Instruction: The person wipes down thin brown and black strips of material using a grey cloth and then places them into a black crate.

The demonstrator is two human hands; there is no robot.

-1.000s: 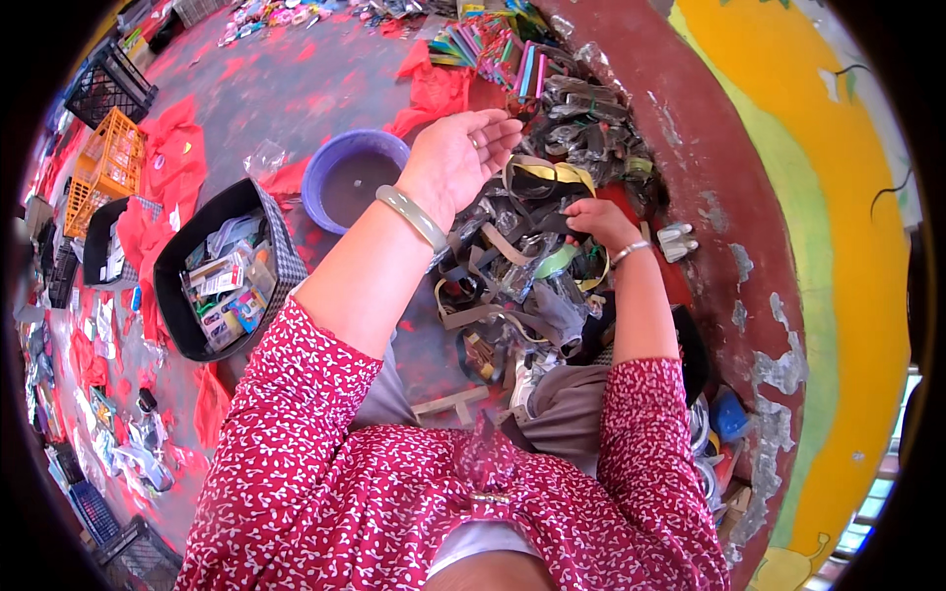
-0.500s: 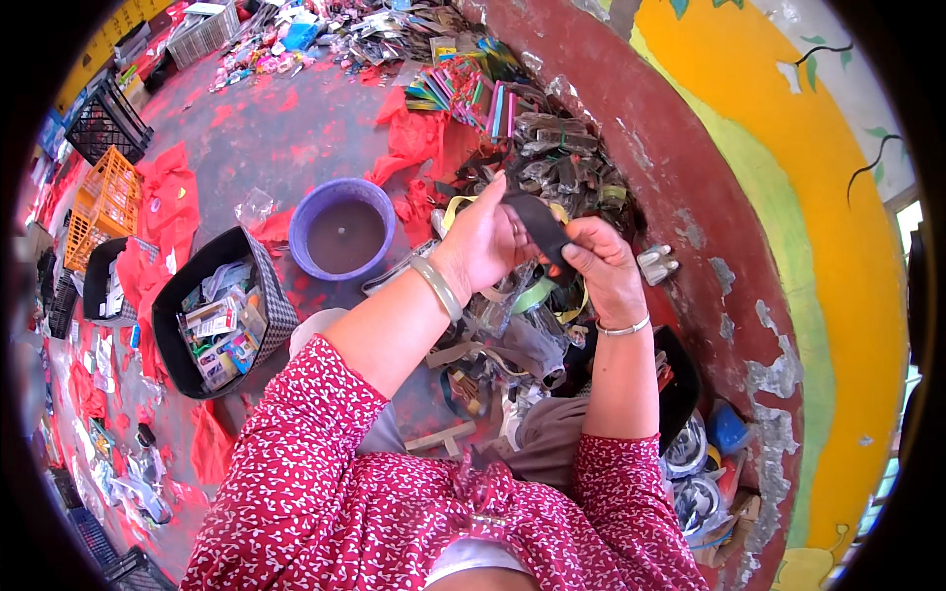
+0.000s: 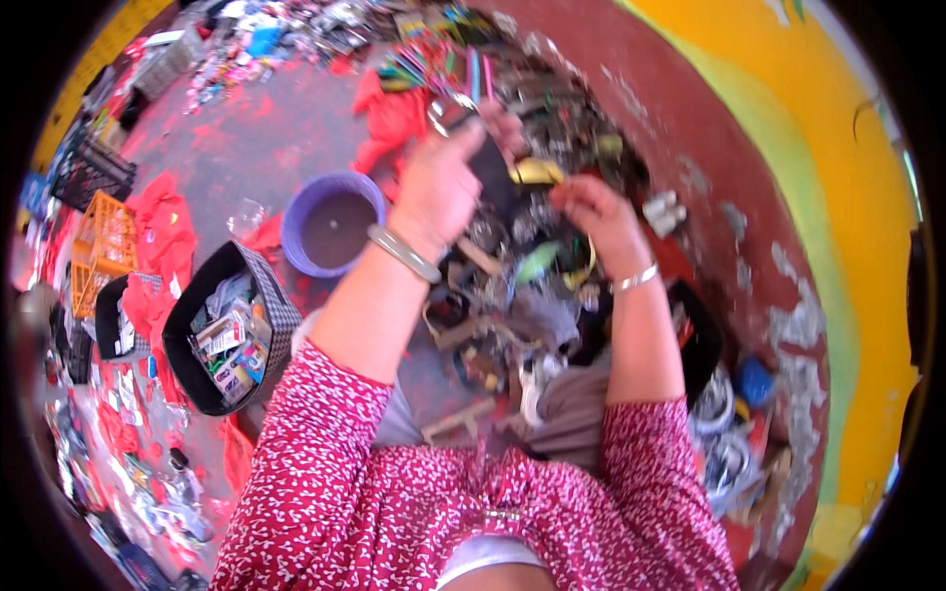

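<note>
My left hand (image 3: 441,182) is raised over the pile and closed around a dark belt (image 3: 491,169), which hangs down beside the palm. A round shiny metal buckle-like piece (image 3: 452,114) stands out above the thumb; blur hides how it joins the belt. To the right, my right hand (image 3: 601,222) has its fingers pinched at the end of a yellow strap (image 3: 537,171). Below both hands lies a tangled heap of straps (image 3: 483,261) in brown, black, green and yellow.
On the left stand a purple tub (image 3: 296,222) of murky water and a black checked basket (image 3: 281,305) of small packages. Farther left is an orange crate (image 3: 103,246). A peeling red wall (image 3: 709,148) curves along the right. Bundled straps (image 3: 562,98) lie against it.
My left hand has moved up and left with the dark belt, and the round shiny piece now shows. My right hand has come off the dark belt and is at the yellow strap.
</note>
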